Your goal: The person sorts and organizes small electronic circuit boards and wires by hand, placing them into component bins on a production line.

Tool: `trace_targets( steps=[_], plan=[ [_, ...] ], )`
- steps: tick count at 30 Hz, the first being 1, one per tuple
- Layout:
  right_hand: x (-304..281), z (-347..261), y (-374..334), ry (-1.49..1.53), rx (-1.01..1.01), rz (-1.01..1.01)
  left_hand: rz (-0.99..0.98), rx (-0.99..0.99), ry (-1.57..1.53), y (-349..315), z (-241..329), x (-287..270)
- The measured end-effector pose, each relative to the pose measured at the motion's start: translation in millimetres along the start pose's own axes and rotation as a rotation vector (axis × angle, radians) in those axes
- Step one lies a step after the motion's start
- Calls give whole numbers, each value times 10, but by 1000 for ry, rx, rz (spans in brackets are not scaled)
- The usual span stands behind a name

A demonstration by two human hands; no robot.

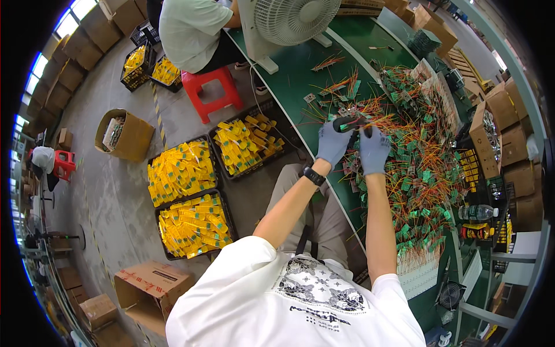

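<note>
Both of my hands wear grey gloves with dark fingertips, held close together over the green workbench point(289, 78). My left hand point(334, 143) has its fingers closed and bent toward the right one. Whatever lies in its fingertips is too small and hidden to name. Beside it, my right hand point(374, 149) is closed too, fingertips pointing away from me, its contents also hidden. Around and beyond both hands spreads a big heap of small green circuit boards with red, orange and yellow wires point(422, 168). A few loose wired boards point(352, 89) lie just past my fingers.
A white fan point(295, 20) stands at the bench's far end. On the floor at left are black crates of yellow pieces point(193, 225), a red stool point(211, 92) under a seated person, and open cardboard boxes point(151, 289). A plastic bottle point(477, 212) lies at right.
</note>
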State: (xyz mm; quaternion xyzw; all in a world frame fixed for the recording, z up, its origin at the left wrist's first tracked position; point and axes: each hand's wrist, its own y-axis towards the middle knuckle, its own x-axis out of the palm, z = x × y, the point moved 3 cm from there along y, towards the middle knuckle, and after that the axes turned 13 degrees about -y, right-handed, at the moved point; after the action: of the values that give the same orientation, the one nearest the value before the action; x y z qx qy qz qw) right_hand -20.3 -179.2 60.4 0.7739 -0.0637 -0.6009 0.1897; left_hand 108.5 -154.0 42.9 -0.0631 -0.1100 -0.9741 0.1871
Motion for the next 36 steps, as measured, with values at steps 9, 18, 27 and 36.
trace_targets(
  steps=[9,18,27,36],
  plan=[
    [32,195,-96,411,260,-36,-129,-481,-757,-26,-235,-34],
    [84,21,-82,467,140,-88,-126,-194,-472,65,-264,-36],
    [44,132,-80,706,284,-69,-143,-378,-598,65,-328,-49],
    [-153,125,67,140,201,80,-183,18,51,318,88,150]
  ],
)
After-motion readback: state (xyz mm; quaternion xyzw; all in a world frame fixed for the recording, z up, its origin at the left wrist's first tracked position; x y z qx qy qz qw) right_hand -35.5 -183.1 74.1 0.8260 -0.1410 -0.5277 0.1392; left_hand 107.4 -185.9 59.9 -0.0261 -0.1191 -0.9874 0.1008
